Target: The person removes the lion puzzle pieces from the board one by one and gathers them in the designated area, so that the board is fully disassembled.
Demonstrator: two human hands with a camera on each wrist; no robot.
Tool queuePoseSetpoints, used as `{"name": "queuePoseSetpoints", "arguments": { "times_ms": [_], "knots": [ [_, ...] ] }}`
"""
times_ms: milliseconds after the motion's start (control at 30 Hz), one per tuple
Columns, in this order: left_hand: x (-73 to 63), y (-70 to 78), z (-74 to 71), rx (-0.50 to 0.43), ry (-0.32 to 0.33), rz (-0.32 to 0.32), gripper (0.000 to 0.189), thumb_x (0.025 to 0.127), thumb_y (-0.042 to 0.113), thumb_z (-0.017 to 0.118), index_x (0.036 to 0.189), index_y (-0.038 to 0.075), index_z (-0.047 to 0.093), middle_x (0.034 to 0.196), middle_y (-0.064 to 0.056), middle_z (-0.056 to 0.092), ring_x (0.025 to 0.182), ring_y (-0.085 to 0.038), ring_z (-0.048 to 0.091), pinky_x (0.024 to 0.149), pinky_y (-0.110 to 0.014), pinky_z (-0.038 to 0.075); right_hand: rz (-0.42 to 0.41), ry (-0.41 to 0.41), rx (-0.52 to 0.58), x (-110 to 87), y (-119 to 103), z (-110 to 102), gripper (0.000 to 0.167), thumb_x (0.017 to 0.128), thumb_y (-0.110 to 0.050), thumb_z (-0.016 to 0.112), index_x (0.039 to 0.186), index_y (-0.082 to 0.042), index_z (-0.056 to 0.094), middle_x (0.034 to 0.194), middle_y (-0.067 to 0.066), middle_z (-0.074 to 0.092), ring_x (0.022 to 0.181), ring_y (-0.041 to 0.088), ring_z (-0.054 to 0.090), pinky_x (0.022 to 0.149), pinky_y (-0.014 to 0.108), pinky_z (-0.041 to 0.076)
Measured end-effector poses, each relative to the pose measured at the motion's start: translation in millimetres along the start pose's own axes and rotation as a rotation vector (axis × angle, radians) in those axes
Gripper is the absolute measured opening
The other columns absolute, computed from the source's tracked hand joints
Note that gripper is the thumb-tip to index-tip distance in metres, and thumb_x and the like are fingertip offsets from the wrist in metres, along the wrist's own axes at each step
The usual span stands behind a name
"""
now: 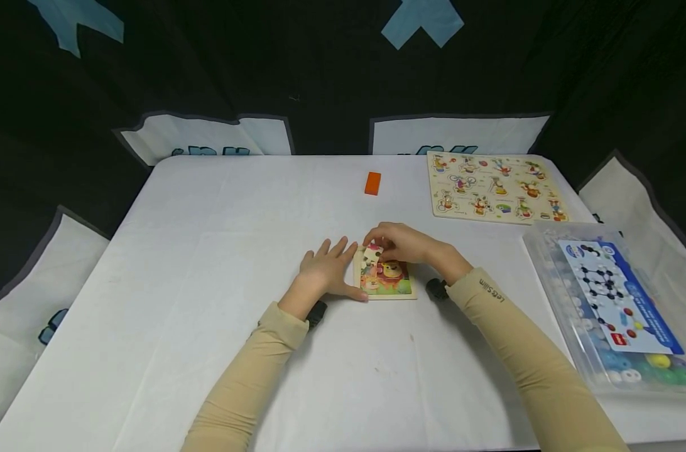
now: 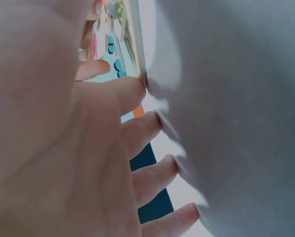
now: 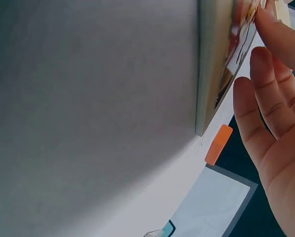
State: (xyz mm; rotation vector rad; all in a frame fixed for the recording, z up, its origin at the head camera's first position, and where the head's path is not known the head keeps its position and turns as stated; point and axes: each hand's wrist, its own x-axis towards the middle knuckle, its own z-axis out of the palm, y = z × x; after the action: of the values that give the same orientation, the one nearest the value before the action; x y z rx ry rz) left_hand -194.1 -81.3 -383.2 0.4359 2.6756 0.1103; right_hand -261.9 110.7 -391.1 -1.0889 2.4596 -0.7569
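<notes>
A small wooden jigsaw puzzle board (image 1: 396, 297) with a bright cartoon lion picture lies on the white table. My left hand (image 1: 327, 273) rests at its left side with fingers spread, the thumb along the lower left corner and the index finger by the upper left. In the left wrist view, those fingertips touch the tablecloth and the board's edge. From the upper right, my right hand (image 1: 405, 243) pinches a pale puzzle piece (image 1: 372, 252) with pink and dark patches, tilted over the board's upper left part. The remaining right fingers extend loosely in the right wrist view.
Beyond the board lies an orange block (image 1: 372, 183). A larger wooden picture board (image 1: 495, 188) sits at the back right. On the right edge stands a clear plastic case (image 1: 552, 301) of colored molecular model balls with a blue-and-white card. Dark curtains surround the table.
</notes>
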Motion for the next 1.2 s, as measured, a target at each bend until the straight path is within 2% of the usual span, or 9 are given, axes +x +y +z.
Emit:
{"name": "queuePoseSetpoints", "arguments": {
  "times_ms": [133, 300, 500, 733, 933, 1200],
  "knots": [
    [1.4, 0.7, 0.8, -0.009, 0.006, -0.001, 0.097, 0.074, 0.073, 0.048, 0.147, 0.022, 0.012, 0.151, -0.003, 0.007, 0.135, -0.031, 0.008, 0.102, -0.054, 0.018, 0.011, 0.009, -0.019, 0.0, -1, 1, 0.032, 0.082, -0.004, 0.066, 0.113, -0.011, 0.061, 0.089, 0.002, 0.053, 0.078, 0.018, 0.047, 0.071, 0.029, 0.043],
    [3.5, 1.4, 2.1, -0.003, 0.007, -0.01, 0.084, 0.082, 0.069, 0.038, 0.147, 0.023, 0.012, 0.151, -0.002, 0.007, 0.136, -0.03, 0.008, 0.102, -0.053, 0.019, -0.012, 0.027, -0.045, 1.4, -3, 2, 0.032, 0.081, -0.004, 0.067, 0.112, -0.01, 0.061, 0.093, 0.002, 0.056, 0.077, 0.018, 0.048, 0.072, 0.03, 0.043],
    [4.9, 2.1, 2.6, 0.005, 0.001, -0.015, 0.083, 0.083, 0.066, 0.042, 0.147, 0.023, 0.011, 0.151, -0.001, 0.005, 0.136, -0.029, 0.007, 0.102, -0.053, 0.019, -0.003, 0.036, -0.054, 1.5, -5, 3, 0.033, 0.081, -0.006, 0.067, 0.113, -0.01, 0.061, 0.099, 0.003, 0.059, 0.077, 0.017, 0.051, 0.074, 0.03, 0.045],
    [5.2, 2.0, 2.2, -0.003, 0.0, -0.013, 0.083, 0.083, 0.064, 0.044, 0.147, 0.022, 0.011, 0.151, -0.002, 0.005, 0.136, -0.03, 0.007, 0.102, -0.053, 0.018, 0.094, 0.098, 0.009, -7.4, 0, 0, 0.03, 0.08, -0.014, 0.071, 0.107, -0.012, 0.06, 0.088, 0.001, 0.059, 0.073, 0.016, 0.054, 0.068, 0.029, 0.047],
    [4.6, 1.0, 2.0, -0.008, 0.004, -0.012, 0.083, 0.083, 0.064, 0.044, 0.147, 0.022, 0.012, 0.151, -0.003, 0.006, 0.136, -0.031, 0.007, 0.102, -0.054, 0.018, 0.127, 0.183, 0.055, -19.7, 5, -4, 0.033, 0.077, -0.025, 0.073, 0.102, -0.012, 0.058, 0.08, 0.001, 0.057, 0.069, 0.017, 0.05, 0.062, 0.03, 0.044],
    [5.7, -0.4, 2.7, -0.053, 0.008, -0.002, 0.083, 0.083, 0.063, 0.046, 0.147, 0.021, 0.013, 0.151, -0.003, 0.005, 0.136, -0.031, 0.005, 0.103, -0.054, 0.014, 0.177, 0.26, 0.104, -44.3, 17, -8, 0.034, 0.076, -0.027, 0.074, 0.101, -0.011, 0.058, 0.078, 0.003, 0.054, 0.068, 0.019, 0.047, 0.06, 0.031, 0.041]
  ]
}}
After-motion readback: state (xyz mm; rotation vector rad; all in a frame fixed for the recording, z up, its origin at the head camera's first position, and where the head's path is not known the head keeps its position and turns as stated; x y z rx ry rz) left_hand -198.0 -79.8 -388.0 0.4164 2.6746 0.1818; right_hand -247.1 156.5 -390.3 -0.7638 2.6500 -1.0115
